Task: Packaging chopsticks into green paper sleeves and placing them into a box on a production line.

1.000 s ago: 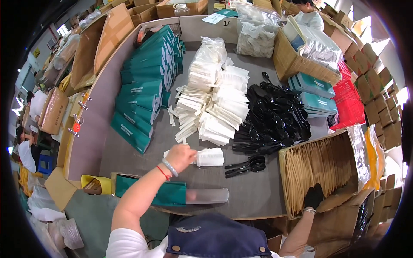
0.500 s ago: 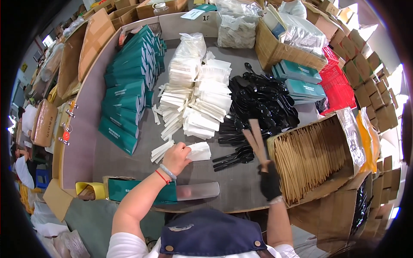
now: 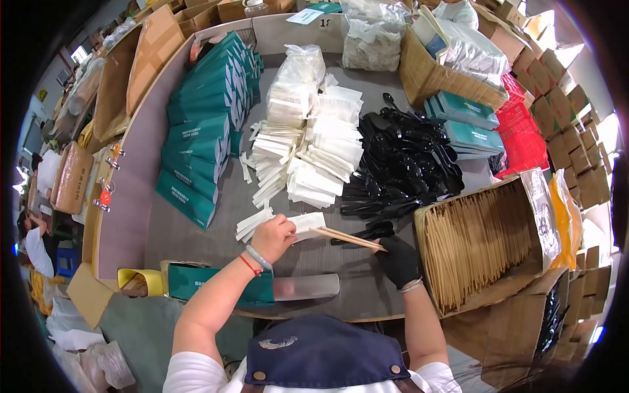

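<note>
Left hand (image 3: pixel 274 237) pinches one white napkin packet (image 3: pixel 306 223). Gloved right hand (image 3: pixel 397 259) grips two wooden chopsticks (image 3: pixel 344 236) above the grey counter (image 3: pixel 196 229).

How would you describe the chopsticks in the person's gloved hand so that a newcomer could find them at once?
Start at the open cardboard box of wooden chopsticks on the right of the grey table. Just left of it, the black-gloved right hand holds a pair of chopsticks pointing toward the left hand. They alone are lifted, outside the box.
</note>
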Demonstrator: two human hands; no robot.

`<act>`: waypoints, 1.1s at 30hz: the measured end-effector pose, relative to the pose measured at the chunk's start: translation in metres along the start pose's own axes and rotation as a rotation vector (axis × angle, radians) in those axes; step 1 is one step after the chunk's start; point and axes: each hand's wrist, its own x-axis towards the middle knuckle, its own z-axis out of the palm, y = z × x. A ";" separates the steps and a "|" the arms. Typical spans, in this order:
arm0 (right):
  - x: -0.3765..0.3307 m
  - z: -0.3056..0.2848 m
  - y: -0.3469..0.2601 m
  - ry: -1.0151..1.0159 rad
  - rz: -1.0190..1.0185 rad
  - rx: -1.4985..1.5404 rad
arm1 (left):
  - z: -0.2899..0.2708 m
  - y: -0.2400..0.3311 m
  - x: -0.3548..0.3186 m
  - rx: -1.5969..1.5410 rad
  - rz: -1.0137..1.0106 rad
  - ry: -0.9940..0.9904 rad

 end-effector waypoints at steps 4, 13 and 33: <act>-0.003 -0.016 -0.003 0.051 0.063 0.088 | -0.027 0.024 -0.002 -0.279 -0.237 -0.157; -0.007 0.028 -0.044 -0.371 -0.110 0.257 | -0.036 0.075 -0.081 0.042 0.093 -0.182; -0.049 0.032 -0.043 -0.323 -0.330 -0.116 | -0.068 0.051 -0.114 0.187 -0.105 -0.271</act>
